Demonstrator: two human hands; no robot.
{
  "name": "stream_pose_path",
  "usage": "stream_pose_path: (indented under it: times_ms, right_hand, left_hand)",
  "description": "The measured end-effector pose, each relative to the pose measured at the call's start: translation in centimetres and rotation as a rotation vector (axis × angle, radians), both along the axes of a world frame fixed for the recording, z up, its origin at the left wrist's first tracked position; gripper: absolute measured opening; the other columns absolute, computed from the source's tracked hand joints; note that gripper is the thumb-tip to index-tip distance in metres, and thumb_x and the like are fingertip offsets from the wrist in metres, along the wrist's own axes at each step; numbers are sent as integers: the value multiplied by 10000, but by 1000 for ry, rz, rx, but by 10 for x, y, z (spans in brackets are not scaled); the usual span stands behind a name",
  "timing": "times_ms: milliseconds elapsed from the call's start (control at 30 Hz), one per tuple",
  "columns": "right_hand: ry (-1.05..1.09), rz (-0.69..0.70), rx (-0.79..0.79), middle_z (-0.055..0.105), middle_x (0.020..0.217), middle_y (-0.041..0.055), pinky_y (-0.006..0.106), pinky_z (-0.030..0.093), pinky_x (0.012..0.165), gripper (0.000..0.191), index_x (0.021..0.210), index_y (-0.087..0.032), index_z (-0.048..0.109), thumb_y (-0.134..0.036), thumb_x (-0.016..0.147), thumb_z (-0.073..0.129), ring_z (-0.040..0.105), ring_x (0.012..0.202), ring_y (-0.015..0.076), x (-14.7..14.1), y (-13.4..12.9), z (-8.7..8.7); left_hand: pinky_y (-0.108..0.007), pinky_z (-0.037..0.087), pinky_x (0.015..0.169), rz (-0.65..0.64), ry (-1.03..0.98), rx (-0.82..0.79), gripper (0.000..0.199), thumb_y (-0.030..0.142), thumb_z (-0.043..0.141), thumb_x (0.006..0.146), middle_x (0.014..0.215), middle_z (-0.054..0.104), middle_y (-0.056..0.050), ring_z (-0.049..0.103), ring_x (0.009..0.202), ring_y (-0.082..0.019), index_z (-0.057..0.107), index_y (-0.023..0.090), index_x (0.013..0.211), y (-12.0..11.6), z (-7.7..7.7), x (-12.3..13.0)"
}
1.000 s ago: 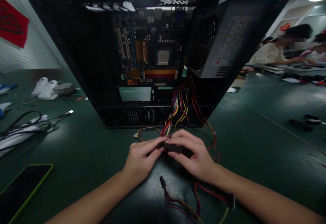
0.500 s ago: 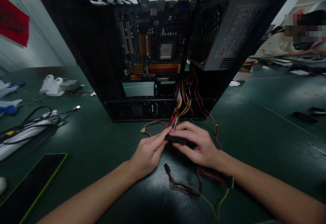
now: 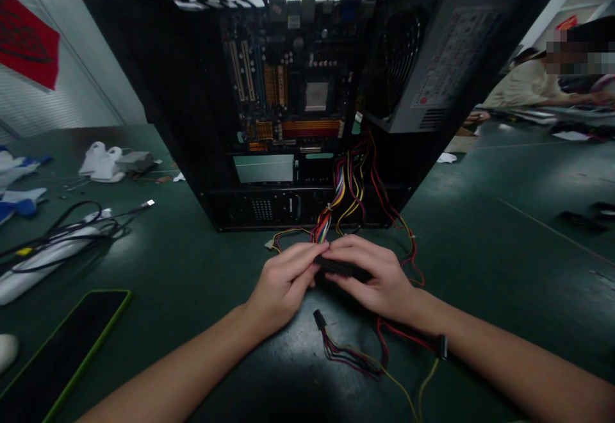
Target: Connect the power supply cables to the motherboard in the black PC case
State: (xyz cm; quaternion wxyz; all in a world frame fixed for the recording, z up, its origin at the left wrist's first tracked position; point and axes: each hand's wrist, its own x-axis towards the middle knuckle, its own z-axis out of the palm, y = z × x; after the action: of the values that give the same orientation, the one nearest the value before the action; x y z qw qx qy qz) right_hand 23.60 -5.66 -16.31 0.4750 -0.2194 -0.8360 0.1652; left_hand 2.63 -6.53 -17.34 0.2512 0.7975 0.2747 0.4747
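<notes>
Both hands meet at a long black connector [image 3: 336, 265] in front of an open computer case [image 3: 192, 122]. My left hand [image 3: 283, 285] pinches its left end, where a bundle of coloured wires [image 3: 323, 224] comes in. Closed around its right part is my right hand [image 3: 377, 275]; the palm hides that end. The wires run up into the case, below the motherboard [image 3: 298, 77] and the grey power supply [image 3: 446, 58]. On the table beneath the hands lies a small black plug [image 3: 319, 319] with thin wires, and a flat black connector [image 3: 442, 347] touches my right forearm.
A green-edged phone [image 3: 67, 352], a white bar with black cables [image 3: 48, 263] and white adapters [image 3: 103, 161] are on the green table [image 3: 192, 372] at left. A person [image 3: 528, 83] sits at the far right, near black parts [image 3: 581, 221].
The view has shifted slightly. The wire bundle bends further left at the connector, which both hands still hold in nearly the same place.
</notes>
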Motion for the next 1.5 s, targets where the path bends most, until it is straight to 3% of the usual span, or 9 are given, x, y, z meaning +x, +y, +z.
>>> stream_pose_path:
  times_ms: [133, 300, 667, 800, 967, 1033, 1200, 1500]
  right_hand:
    - [0, -8, -31, 688, 1080, 92, 315, 571, 875, 343, 1225, -195, 663, -112, 893, 679, 668, 998, 182, -2, 0, 1]
    - [-12, -5, -70, 680, 1094, 93, 339, 576, 859, 341, 1253, -223, 669, -158, 919, 660, 665, 1000, 197, -3, 1, 0]
    - [-2, 2, -71, 669, 1094, 94, 333, 565, 852, 351, 1265, -219, 661, -148, 922, 649, 658, 994, 194, -3, 1, -4]
    - [-7, -1, -81, 670, 1105, 91, 334, 561, 868, 365, 1285, -224, 650, -151, 928, 643, 652, 1011, 194, -3, 1, -4]
    - [44, -23, -284, 674, 1054, 72, 333, 549, 859, 273, 1187, -236, 708, -213, 917, 686, 649, 986, 191, -6, 2, -3]
    - [74, -10, -390, 669, 1046, 63, 335, 543, 873, 235, 1148, -241, 728, -234, 915, 692, 647, 991, 189, -7, 4, -4]
    - [85, 45, -482, 660, 1065, 57, 350, 523, 907, 235, 1141, -248, 732, -248, 908, 701, 631, 1021, 188, -9, 6, -7]
    - [87, 19, -455, 711, 1026, 60, 350, 528, 867, 207, 1069, -218, 759, -222, 863, 743, 666, 967, 190, -9, 5, -1]
  left_hand:
    - [-233, 597, 753, -11, 28, -20, 426, 120, 462, 1001, 1248, 660, -116, 688, 923, -139, 577, 217, 1400, 0, 1, -1]
    - [-329, 567, 983, 17, 97, -1, 440, 134, 464, 1001, 1306, 658, -124, 645, 1179, -203, 546, 190, 1429, 0, 2, -2]
    - [-303, 592, 929, 40, 107, -11, 417, 153, 458, 1007, 1287, 675, -123, 695, 1081, -188, 567, 179, 1408, -1, 3, -1]
    - [-362, 526, 1058, 36, 218, -22, 515, 169, 491, 984, 1384, 604, -144, 611, 1244, -229, 443, 170, 1497, -5, 2, -3]
    - [-368, 528, 1043, 20, 261, -84, 636, 170, 490, 966, 1449, 531, -165, 638, 1177, -227, 297, 187, 1572, -8, 3, -4]
    - [-360, 542, 1006, 27, 248, -101, 612, 173, 468, 978, 1371, 589, -164, 661, 1109, -216, 312, 183, 1570, -7, 3, -4]
    - [-281, 571, 754, 22, 167, -196, 464, 206, 424, 1015, 914, 708, -72, 675, 685, -133, 499, 167, 1470, 0, 2, -4]
    - [-252, 520, 726, 77, 187, -181, 435, 245, 468, 1010, 649, 681, 11, 671, 626, -130, 557, 169, 1429, 1, 5, -7]
